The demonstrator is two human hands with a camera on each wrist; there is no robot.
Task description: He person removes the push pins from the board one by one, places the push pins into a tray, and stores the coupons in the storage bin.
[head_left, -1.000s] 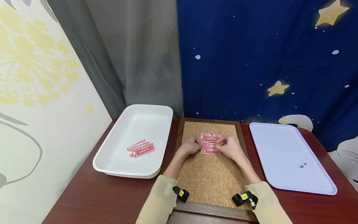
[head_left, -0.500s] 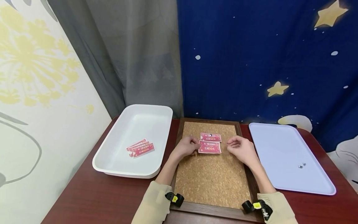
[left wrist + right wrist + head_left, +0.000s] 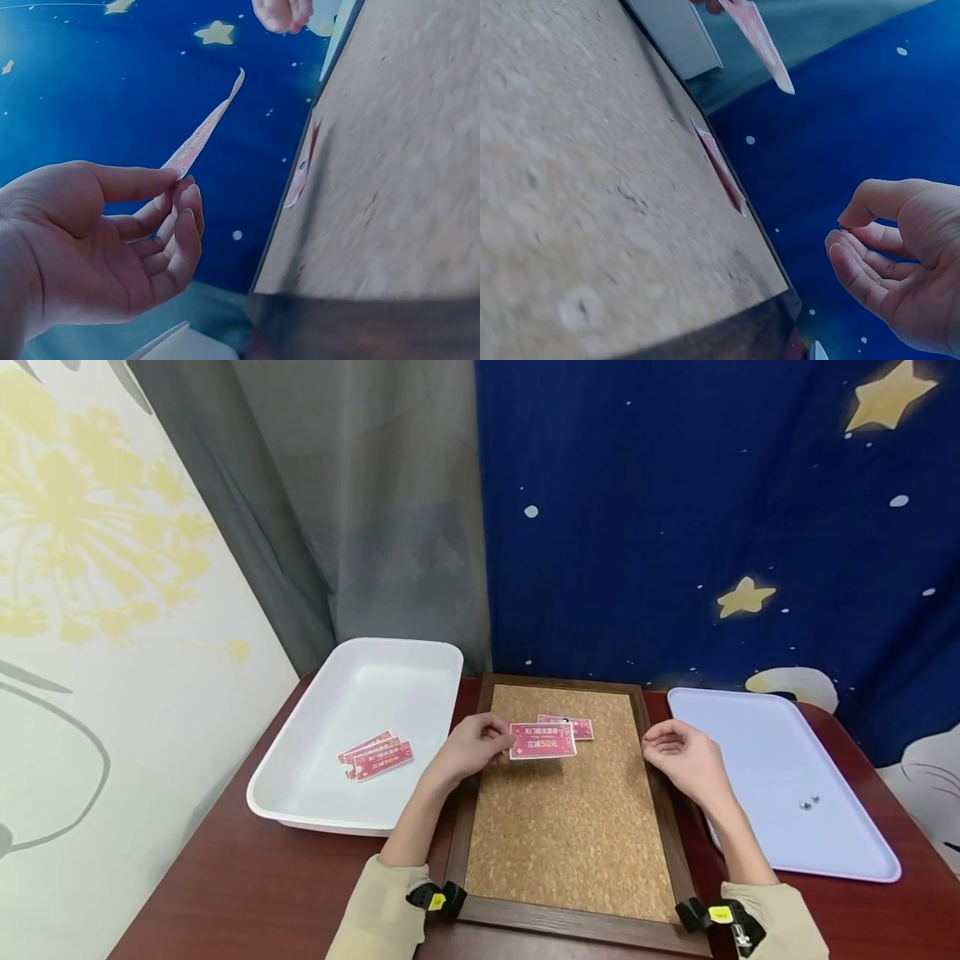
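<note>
My left hand point(image 3: 472, 748) pinches a pink paper coupon point(image 3: 543, 742) by its left edge, between thumb and fingers, lifted above the cork board point(image 3: 570, 835). In the left wrist view that coupon point(image 3: 199, 146) appears almost edge-on, its far end curling. A second pink coupon point(image 3: 584, 729) lies on the board behind it, partly covered in the head view, with a dark tack head near its top. My right hand point(image 3: 690, 762) is over the board's right edge. Its thumb and forefinger meet on a tiny dark thing, seemingly a thumbtack point(image 3: 844, 227), mostly hidden by the fingertips.
A deep white tray point(image 3: 292, 768) on the left holds several fanned pink coupons point(image 3: 377, 757). To the right lies a shallow pale tray point(image 3: 757, 760) with small silver pieces point(image 3: 806, 806). The board's brown frame point(image 3: 577, 922) rests on the dark red table point(image 3: 225, 893).
The lower coupon has come up off the board and moved left with my left hand. My right hand has drawn away to the right, toward the pale tray.
</note>
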